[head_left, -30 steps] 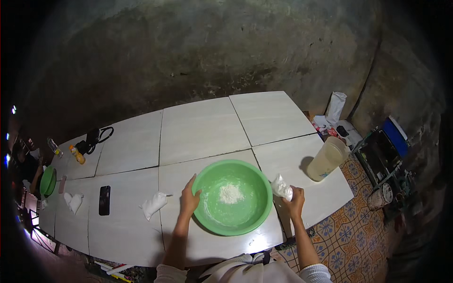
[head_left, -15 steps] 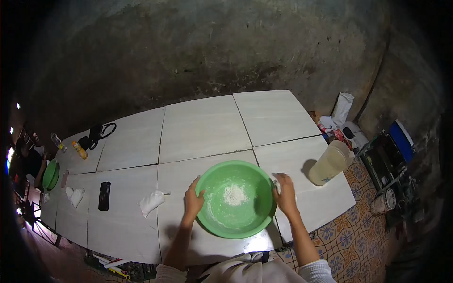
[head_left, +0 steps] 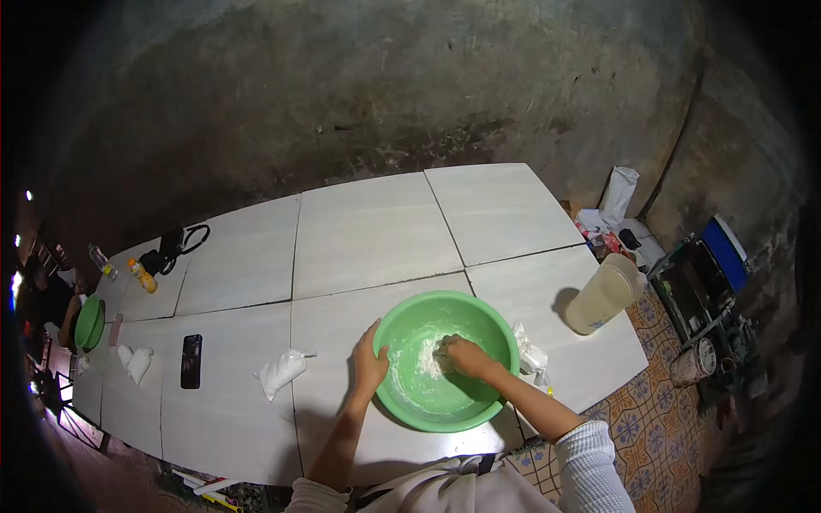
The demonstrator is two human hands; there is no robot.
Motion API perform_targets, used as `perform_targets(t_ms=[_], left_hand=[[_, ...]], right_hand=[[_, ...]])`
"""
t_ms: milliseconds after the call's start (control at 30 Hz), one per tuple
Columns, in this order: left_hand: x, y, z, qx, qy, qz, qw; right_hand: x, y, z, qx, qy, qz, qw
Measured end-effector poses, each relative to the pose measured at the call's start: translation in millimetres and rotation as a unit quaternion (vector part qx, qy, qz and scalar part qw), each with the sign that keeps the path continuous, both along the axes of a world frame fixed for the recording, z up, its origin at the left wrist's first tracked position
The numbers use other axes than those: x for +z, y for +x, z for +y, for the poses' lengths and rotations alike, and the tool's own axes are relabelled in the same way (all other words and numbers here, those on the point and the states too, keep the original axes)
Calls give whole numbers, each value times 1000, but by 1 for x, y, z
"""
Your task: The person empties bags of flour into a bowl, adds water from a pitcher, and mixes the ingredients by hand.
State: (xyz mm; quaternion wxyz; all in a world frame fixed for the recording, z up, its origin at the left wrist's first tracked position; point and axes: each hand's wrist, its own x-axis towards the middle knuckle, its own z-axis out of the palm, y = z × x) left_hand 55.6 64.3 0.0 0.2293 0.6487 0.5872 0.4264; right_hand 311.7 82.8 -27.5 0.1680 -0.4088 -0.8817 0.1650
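Observation:
A round green plastic basin (head_left: 410, 414) sits on the tiled tabletop in front of me, with a small heap of white powder (head_left: 428, 363) on its floor and more smeared on its inner wall. My left hand (head_left: 369, 363) is closed round the basin's left rim, thumb on the inside. Down inside the basin, my right hand (head_left: 464, 356) has its fingers curled together at the powder; whatever is between them is hidden. Just beyond the right rim lies a crumpled clear-white plastic bag (head_left: 532, 355). To the left rests a tied bag of white powder (head_left: 281, 373).
A tall translucent jug (head_left: 604, 295) of cloudy liquid stands at the right. Leftward lie a black phone (head_left: 191, 361), another white bag (head_left: 135, 362), an orange-yellow bottle (head_left: 144, 276) and a black strap (head_left: 181, 246). Another green basin (head_left: 90, 322) is at the far left edge.
My right hand has left the basin's right rim and moved into the basin at the powder. The basin sits slightly further right, my left hand still on it. The crumpled bag now shows.

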Motion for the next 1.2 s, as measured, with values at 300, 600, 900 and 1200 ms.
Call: perform_targets(t_ms=[300, 600, 900, 1200], left_hand=[[4, 7, 6, -24, -17, -7, 1000], [-5, 4, 9, -16, 3, 17, 1000], [55, 79, 35, -26, 38, 149, 988], [80, 125, 89, -32, -65, 153, 986]], right_hand=[[-3, 5, -3, -24, 0, 82, 996], [-9, 3, -10, 94, -4, 43, 995], [25, 50, -34, -117, -238, 293, 919], [68, 146, -61, -129, -437, 671, 584]])
